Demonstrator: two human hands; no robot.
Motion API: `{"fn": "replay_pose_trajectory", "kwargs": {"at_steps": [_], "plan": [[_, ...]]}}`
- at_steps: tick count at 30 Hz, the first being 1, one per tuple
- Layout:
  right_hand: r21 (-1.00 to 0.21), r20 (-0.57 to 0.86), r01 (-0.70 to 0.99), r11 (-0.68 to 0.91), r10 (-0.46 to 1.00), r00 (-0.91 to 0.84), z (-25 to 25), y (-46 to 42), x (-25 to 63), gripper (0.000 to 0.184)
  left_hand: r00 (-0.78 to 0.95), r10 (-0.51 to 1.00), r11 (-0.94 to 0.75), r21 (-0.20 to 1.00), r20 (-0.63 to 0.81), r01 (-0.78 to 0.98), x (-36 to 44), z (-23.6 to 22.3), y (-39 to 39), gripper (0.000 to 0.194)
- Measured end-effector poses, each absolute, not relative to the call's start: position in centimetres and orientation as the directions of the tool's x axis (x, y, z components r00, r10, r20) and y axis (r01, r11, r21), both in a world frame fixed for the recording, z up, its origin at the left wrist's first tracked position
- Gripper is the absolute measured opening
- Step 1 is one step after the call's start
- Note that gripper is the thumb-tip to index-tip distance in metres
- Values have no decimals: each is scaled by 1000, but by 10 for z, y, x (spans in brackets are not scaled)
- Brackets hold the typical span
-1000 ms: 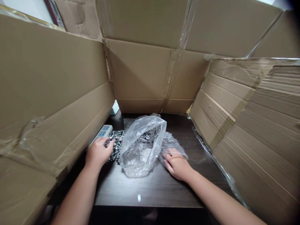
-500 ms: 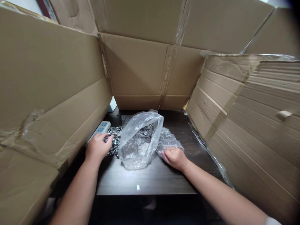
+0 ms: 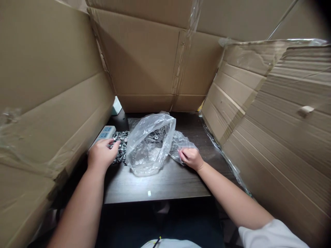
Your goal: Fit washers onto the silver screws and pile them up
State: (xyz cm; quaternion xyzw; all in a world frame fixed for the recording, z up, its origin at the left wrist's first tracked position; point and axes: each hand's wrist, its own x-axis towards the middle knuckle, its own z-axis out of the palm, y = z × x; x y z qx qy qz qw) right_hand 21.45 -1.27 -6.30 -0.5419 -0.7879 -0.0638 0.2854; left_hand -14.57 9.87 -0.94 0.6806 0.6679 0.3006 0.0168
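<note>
A heap of small shiny metal fasteners, perhaps screws [image 3: 121,146], lies on the dark table. My left hand [image 3: 101,154] rests at its left edge, thumb and fingers apart with a gap between them. In the middle stands a large clear plastic bag [image 3: 137,151], its mouth gaping toward me. Small metal pieces, among them a round washer-like one [image 3: 156,137], show inside its opening. To its right lies a smaller clear plastic bag [image 3: 179,139]. My right hand [image 3: 191,157] is closed in a fist on that bag's near edge; its fingertips are partly hidden.
A white power strip [image 3: 106,132] lies beyond my left hand. Taped cardboard walls [image 3: 150,65] enclose the table [image 3: 129,189] at the left, back and right. A small white tag [image 3: 149,193] lies near the front edge. A white block [image 3: 117,106] sits in the back left corner.
The view has tilted downward, so everything sits higher in the picture. My right hand's fingers have curled into a fist on the smaller bag. My left hand stays beside the heap.
</note>
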Motion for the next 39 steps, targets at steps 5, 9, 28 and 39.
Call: {"fn": "replay_pose_trajectory", "kwargs": {"at_steps": [5,9,28,39], "plan": [[-152,446,867,474,816,-368,-63,-20,211,40,-80,918,-109,441,388,891,-145,-12,99,39],[-100,417,873,478,817,-399,-61,-30,209,36,-75,921,-108,434,383,894,-145,-13,99,39],[-138,733,851,508,629,-257,-61,-37,212,39,-106,869,-200,540,483,818,-143,-11,99,30],[-449,872,790,419,398,285,-10,-67,175,31,177,980,153,914,-91,-375,-54,16,-23,31]]}}
